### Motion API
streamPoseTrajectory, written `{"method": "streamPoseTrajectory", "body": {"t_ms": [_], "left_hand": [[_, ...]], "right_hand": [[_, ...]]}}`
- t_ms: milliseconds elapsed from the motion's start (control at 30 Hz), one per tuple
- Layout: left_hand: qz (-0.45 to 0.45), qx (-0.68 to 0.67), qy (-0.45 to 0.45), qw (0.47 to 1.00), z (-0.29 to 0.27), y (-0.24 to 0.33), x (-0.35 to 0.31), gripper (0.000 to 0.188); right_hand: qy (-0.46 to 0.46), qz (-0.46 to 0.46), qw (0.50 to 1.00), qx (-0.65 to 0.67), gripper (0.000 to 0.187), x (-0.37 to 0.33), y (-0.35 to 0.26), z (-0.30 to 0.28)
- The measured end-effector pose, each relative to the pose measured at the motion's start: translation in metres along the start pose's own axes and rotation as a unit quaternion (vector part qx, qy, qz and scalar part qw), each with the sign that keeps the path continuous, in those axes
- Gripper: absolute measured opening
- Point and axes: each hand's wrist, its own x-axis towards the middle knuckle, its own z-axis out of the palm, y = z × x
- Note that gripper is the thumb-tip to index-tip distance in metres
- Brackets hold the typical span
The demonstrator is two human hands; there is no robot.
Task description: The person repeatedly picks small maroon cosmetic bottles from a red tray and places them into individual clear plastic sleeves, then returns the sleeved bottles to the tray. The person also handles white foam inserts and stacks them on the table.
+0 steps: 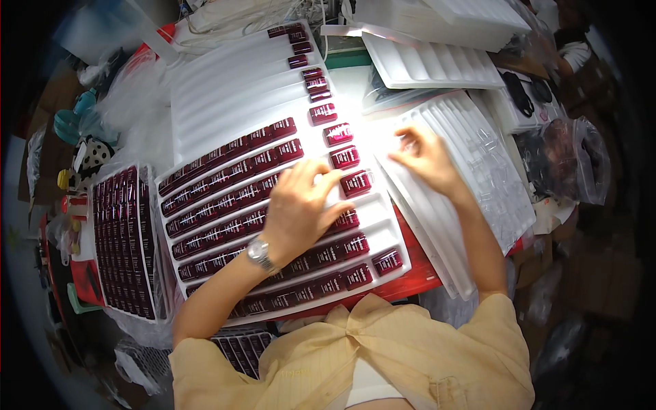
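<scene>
Left hand: my left hand (297, 198) comes in from the lower left, palm down over the big tray, fingers bent forward and thumb stretched out to the right; I can't make out whether it grips a piece.
Left wrist: a silver metal wristwatch (259, 253) sits just behind that hand.
Right hand: my right hand (425, 160) is raised, elbow bent, thumb and fingers curled toward each other, apart from the left one; it is blurred, so I can't make out whether anything sits between the fingertips.
Big tray: the large white plastic tray with long grooves (225, 89) lies under and beyond my left hand.
Red pieces: small glossy dark-red blocks with pale print (344, 157) fill rows around my left hand; a single file of them runs up the tray's right side, between my hands.
Side tray: left of my left hand, a white plastic tray in clear film (160, 273) holds packed rows of the same blocks.
Clear pieces: small transparent plastic pieces (495, 205) lie on a white ribbed plastic tray (437, 116) beside my right hand.
Desk: a red-covered desk (418, 260) shows below my right hand.
</scene>
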Motion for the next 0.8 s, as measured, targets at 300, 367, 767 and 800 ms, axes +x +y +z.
{"method": "streamPoseTrajectory", "body": {"t_ms": [300,367,767,800], "left_hand": [[-0.013,-0.023,0.023,0.999,-0.012,-0.02,-0.025,0.031],[-0.021,-0.075,0.055,0.995,-0.012,-0.021,-0.025,0.03],[-0.118,-0.338,0.102,0.928,-0.014,0.041,-0.015,0.044],[-0.112,-0.322,0.1,0.935,-0.014,0.036,-0.015,0.044]], "right_hand": [[-0.095,0.165,0.798,-0.572,0.028,-0.079,0.055,-0.102],[-0.07,0.162,0.826,-0.535,0.026,-0.077,0.045,-0.106],[0.031,-0.092,0.994,0.054,0.017,-0.035,-0.107,0.034],[-0.032,-0.043,0.994,0.093,0.016,-0.035,-0.107,0.03]]}}
